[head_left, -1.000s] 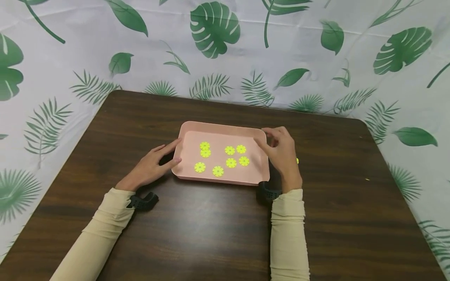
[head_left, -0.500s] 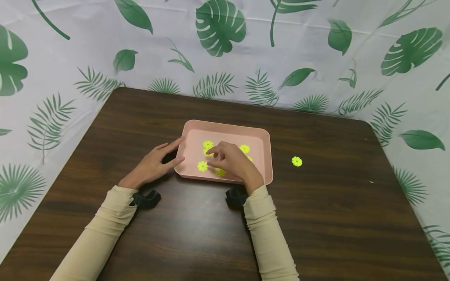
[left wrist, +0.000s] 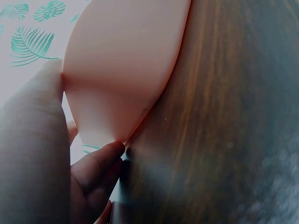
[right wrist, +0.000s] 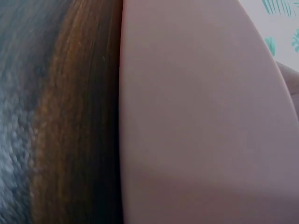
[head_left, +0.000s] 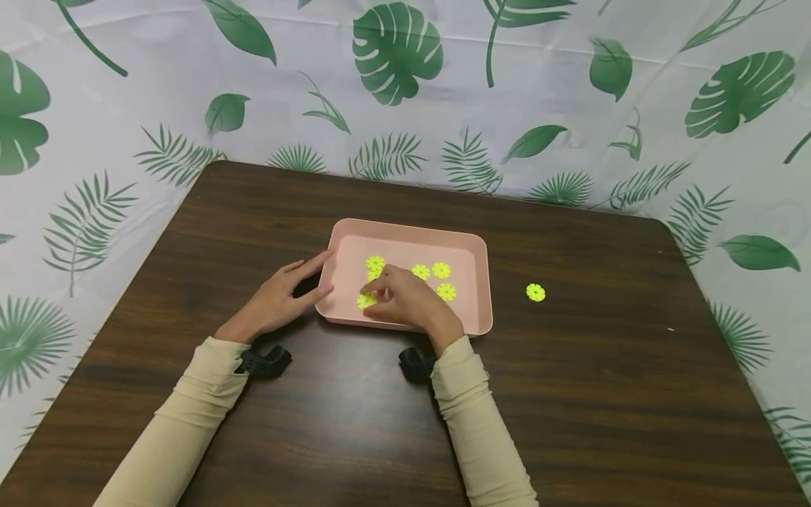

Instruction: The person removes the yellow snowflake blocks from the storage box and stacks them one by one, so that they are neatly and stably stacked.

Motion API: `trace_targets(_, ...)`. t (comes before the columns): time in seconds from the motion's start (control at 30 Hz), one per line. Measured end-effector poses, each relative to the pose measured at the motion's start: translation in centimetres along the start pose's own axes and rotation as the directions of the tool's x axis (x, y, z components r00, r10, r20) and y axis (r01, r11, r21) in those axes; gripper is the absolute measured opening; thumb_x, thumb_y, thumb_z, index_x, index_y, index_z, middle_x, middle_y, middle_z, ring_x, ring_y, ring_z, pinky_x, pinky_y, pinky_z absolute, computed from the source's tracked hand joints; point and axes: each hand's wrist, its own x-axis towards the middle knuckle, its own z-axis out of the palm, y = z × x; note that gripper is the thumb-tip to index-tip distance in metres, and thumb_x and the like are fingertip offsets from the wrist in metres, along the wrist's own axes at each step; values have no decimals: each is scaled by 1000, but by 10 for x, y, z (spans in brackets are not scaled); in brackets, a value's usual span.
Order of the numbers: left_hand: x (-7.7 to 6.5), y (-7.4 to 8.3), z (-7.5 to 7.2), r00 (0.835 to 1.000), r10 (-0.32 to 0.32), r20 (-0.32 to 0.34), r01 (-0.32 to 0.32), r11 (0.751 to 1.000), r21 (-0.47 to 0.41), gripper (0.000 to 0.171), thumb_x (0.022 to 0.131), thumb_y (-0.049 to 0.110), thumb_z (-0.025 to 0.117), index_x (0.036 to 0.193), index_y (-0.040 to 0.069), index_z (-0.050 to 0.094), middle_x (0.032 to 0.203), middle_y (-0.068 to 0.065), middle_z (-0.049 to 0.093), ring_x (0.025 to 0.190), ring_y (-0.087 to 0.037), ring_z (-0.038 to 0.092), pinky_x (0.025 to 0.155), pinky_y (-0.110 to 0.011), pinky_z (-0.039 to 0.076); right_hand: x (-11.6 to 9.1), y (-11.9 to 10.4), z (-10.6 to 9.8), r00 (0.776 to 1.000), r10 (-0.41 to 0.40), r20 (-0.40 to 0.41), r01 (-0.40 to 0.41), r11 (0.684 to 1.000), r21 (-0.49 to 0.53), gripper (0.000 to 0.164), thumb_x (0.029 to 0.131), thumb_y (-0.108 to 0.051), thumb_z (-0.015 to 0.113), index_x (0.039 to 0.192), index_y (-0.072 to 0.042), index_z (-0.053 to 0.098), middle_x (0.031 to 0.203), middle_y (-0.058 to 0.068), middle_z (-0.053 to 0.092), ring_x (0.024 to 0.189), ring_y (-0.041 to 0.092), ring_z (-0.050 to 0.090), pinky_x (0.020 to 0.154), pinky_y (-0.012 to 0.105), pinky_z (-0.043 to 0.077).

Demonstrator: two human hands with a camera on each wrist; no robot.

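A shallow pink tray [head_left: 437,237] lies on the table, with several bright yellow notched discs flat inside it. My left hand [head_left: 272,303] rests at the tray's left end, its spread thumb and forefinger touching the rim. In the left wrist view, the thumb [left wrist: 100,163] meets the tray's corner. My right hand [head_left: 412,299] is low over the tray's front left part. Its thumb and forefinger stand apart on either side of a yellow disc [head_left: 366,301]; whether they touch it is unclear. That hand covers other discs. Mostly pink tray wall [right wrist: 196,93] fills the right wrist view.
One more yellow disc [head_left: 535,292] lies on the dark wooden table [head_left: 602,394], right of the tray. A small pale fleck [head_left: 670,329] is farther right. Behind the table hangs a white cloth [head_left: 469,105] printed with green leaves.
My right hand has left the tray's right end and moved left over the discs, then lowered, its fingers coming round one. The left hand keeps its place on the rim.
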Motion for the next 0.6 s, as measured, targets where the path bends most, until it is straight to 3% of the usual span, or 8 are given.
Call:
trace_targets(0.3, 1, -1, 2, 1000, 11, -7, -11, 1000, 1, 71, 104, 57, 52, 166, 38, 22, 167, -6, 32, 154, -44, 22, 119, -70, 24, -2, -1, 1, 1000, -30, -8, 31, 1000, 3, 32, 90, -22, 84, 118, -10, 76, 100, 3, 57, 88, 19, 54, 77, 28, 51)
trace_targets(0.6, 0, -2, 2, 1000, 1, -8, -1, 1000, 4, 72, 104, 58, 52, 166, 40, 21, 167, -7, 32, 153, -46, 22, 116, -73, 25, 1, -1, 2, 996, -91, -7, 91, 995, -32, 29, 90, -17, 84, 118, -12, 77, 86, -1, 63, 79, 15, 58, 75, 26, 53)
